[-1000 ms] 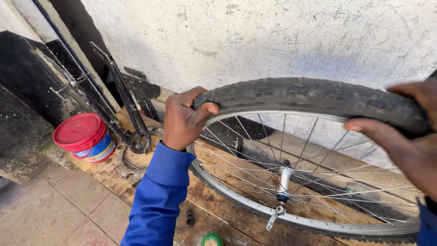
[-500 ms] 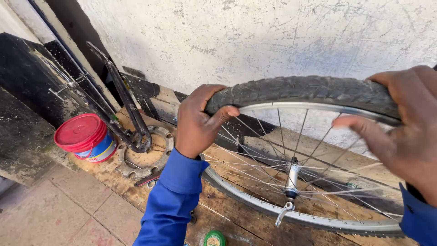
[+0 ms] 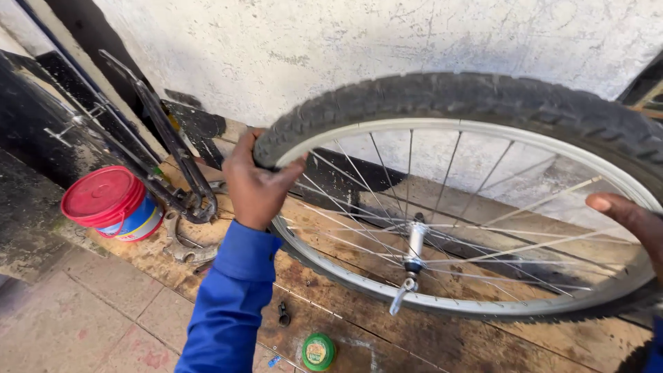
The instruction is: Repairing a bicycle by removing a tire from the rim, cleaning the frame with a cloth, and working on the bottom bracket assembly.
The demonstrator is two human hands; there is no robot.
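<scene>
I had the bicycle wheel standing upright on the wooden board, filling the right and middle of my view, its far side close to the rough white wall. My left hand was closed over the tyre at the wheel's left edge, fingers wrapped round the knobbly tread with the thumb on the near side, pressing toward the rim. My right hand sat at the right edge of the frame, just inside the rim; only part of it showed, and I could not tell whether its fingers were curled on anything or merely resting there.

I judged the wheel light for its size but awkward, apt to roll or tip if gripped at one point only. The rubber looked grippy and somewhat pliable, giving a little under the fingers; the metal rim was stiff and smooth, likely slippery. The thin spokes struck me as the fragile part, not a place to grab. The hub with its lever was a firm spot, but the tyre at opposite sides seemed the surest hold.

To the left lay a red-lidded tub, a dark bicycle frame leaning on the wall, and a small green tin near me on the board.
</scene>
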